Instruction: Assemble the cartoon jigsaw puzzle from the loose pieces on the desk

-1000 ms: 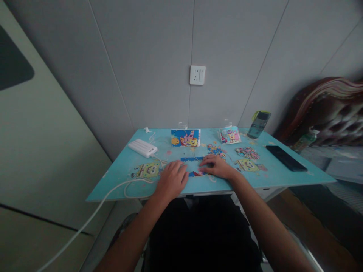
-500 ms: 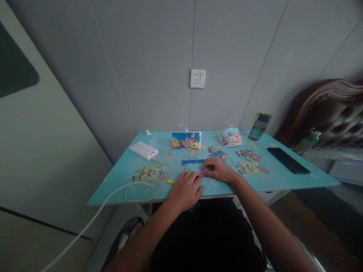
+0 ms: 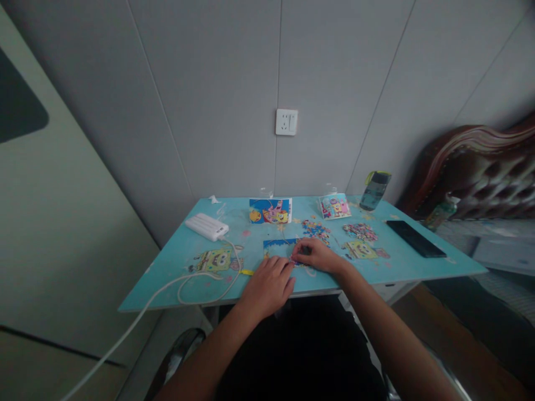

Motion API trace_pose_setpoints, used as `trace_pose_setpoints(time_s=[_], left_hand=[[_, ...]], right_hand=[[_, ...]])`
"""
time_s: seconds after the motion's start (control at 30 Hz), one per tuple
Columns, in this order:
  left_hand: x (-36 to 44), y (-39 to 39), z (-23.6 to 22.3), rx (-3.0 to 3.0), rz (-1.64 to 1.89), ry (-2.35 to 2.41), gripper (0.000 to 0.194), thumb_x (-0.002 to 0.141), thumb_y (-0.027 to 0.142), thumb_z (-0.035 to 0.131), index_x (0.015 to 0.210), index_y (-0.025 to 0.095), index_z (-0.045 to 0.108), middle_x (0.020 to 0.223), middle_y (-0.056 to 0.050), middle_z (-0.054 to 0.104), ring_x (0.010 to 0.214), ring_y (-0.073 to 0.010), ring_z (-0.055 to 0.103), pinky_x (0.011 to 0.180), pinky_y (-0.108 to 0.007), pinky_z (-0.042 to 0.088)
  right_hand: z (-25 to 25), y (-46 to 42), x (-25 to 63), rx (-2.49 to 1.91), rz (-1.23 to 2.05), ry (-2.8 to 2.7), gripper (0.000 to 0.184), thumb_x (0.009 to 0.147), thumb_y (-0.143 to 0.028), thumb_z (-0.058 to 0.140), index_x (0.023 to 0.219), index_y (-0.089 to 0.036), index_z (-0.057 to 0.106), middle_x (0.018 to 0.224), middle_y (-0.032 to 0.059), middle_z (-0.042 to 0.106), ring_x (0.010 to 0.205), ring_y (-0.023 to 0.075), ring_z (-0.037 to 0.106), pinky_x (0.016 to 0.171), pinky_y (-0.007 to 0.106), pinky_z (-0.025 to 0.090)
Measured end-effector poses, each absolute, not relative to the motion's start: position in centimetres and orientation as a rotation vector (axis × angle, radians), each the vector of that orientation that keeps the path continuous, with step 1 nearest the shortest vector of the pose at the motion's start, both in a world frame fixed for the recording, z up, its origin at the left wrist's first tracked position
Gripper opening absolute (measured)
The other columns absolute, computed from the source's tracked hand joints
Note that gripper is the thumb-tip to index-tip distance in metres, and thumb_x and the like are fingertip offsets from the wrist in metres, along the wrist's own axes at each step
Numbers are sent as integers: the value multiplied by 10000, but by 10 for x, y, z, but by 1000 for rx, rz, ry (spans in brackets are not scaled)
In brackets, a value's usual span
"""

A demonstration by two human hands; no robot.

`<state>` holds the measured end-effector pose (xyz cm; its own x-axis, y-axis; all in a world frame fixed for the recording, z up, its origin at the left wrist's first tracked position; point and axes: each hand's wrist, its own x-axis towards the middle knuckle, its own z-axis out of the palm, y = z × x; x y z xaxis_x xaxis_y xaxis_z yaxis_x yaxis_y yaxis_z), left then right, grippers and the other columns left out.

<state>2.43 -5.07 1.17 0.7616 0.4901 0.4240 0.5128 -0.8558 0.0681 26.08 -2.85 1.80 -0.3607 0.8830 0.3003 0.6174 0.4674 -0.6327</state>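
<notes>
You have both hands low over the middle of the pale blue desk (image 3: 159, 287), at the partly built puzzle (image 3: 278, 243), whose blue upper edge shows just beyond your fingers. Your left hand (image 3: 268, 283) lies palm down at the near side of the puzzle, fingers outstretched and side by side, thumb apart. Your right hand (image 3: 316, 255) comes in from the other side with thumb and forefinger drawn together near your left fingertips; something pinkish shows there, but you cannot tell whether it is pinched. Just beyond your right hand lies a mostly blue pile of pieces (image 3: 316, 229), with a pinker pile (image 3: 360, 231) to its right. Behind stand 2 picture cards, a blue card (image 3: 270, 212) and a lighter card (image 3: 335, 206). To the left sit a white power bank (image 3: 207, 227) and its cable (image 3: 196, 275); to the right, a tilted-looking water bottle (image 3: 375, 190) and a flat black device (image 3: 416, 238).
</notes>
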Motion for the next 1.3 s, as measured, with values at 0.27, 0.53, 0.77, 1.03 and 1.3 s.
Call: trace_pose_setpoints(time_s=[0.27, 0.53, 0.77, 1.03, 1.3], left_hand=[[24, -51, 11, -2901, -677, -832, 319, 1012, 309, 497, 1297, 193, 578, 1214, -106, 610, 1147, -285, 546, 1045, -498, 443], [24, -50, 11, -2897, -692, -823, 314, 1004, 286, 497, 1291, 190, 580, 1213, -106, 612, 1132, -285, 551, 1028, -498, 454], [25, -51, 10, -2895, -718, -829, 305, 1004, 288, 491, 1278, 189, 584, 1187, -108, 619, 1116, -285, 554, 1010, -497, 462], [24, -51, 10, -2889, -711, -838, 310, 993, 285, 507, 1279, 194, 586, 1196, -108, 614, 1122, -281, 556, 1025, -487, 452], [24, -52, 11, -2902, -709, -852, 344, 1001, 301, 484, 1321, 205, 564, 1209, -110, 614, 1142, -284, 551, 1044, -504, 436]], right_hand=[[16, -22, 266, -1421, 300, -1897, 193, 927, -380, 661, 962, -213, 751, 942, 39, 753, 887, 191, 664, 861, 311, 493], [6, -8, 301, -1861, -55, -1536, 225, 927, -350, 604, 966, -197, 764, 885, 95, 756, 846, 255, 678, 812, 360, 489], [6, 2, 302, -2035, -124, -1565, 199, 916, -354, 659, 999, -209, 768, 1084, 141, 733, 1100, 307, 643, 924, 408, 483], [33, 68, 317, -2142, 67, -1766, 324, 995, -366, 617, 1269, -192, 614, 1305, 99, 616, 1091, 232, 642, 927, 448, 562], [37, 88, 327, -2254, 313, -1885, 341, 984, -366, 634, 1270, -181, 617, 1294, 95, 621, 1089, 247, 646, 908, 440, 568]])
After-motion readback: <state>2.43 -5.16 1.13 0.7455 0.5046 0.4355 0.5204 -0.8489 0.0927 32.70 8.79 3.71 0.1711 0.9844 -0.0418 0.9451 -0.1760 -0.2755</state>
